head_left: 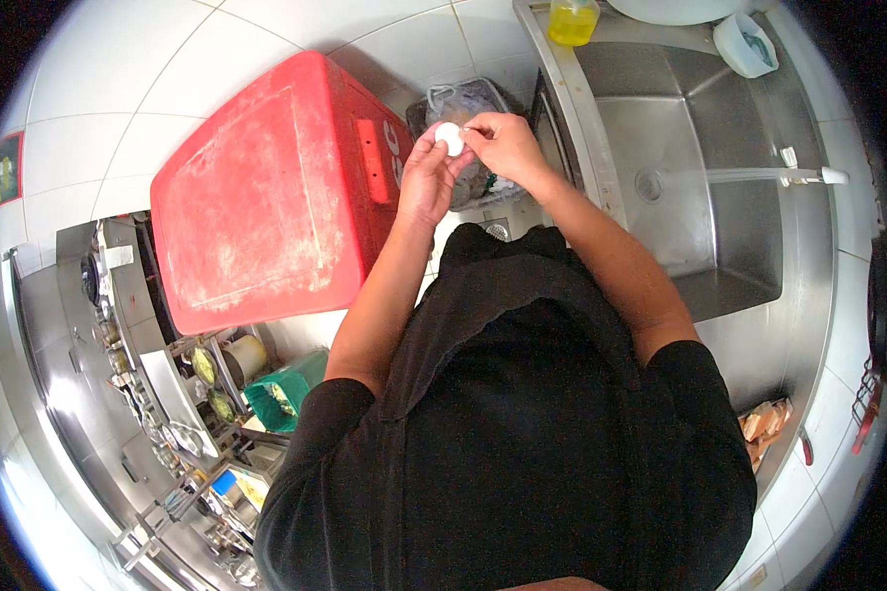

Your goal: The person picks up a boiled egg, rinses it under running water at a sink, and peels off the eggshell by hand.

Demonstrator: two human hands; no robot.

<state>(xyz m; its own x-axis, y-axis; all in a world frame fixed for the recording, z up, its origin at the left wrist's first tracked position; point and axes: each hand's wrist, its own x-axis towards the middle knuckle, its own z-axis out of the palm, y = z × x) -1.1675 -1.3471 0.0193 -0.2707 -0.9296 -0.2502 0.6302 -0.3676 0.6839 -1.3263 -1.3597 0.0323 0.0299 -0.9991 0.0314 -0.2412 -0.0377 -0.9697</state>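
Note:
Over a bin (510, 202) lined with a plastic bag, both hands meet at a small white round thing (449, 139), which looks like an egg. My left hand (429, 179) has its fingers wrapped round it from below and the left. On its right side, my right hand (504, 146) touches it with pinched fingertips. Whether those fingertips hold a small piece is too small to tell.
A large red container (256, 207) stands left of the hands. At the right is a steel sink (700, 167) with a running tap (833, 176), a yellow liquid container (573, 22) and a white bowl (745, 45). A green bin (271, 406) sits lower left, beside shelves.

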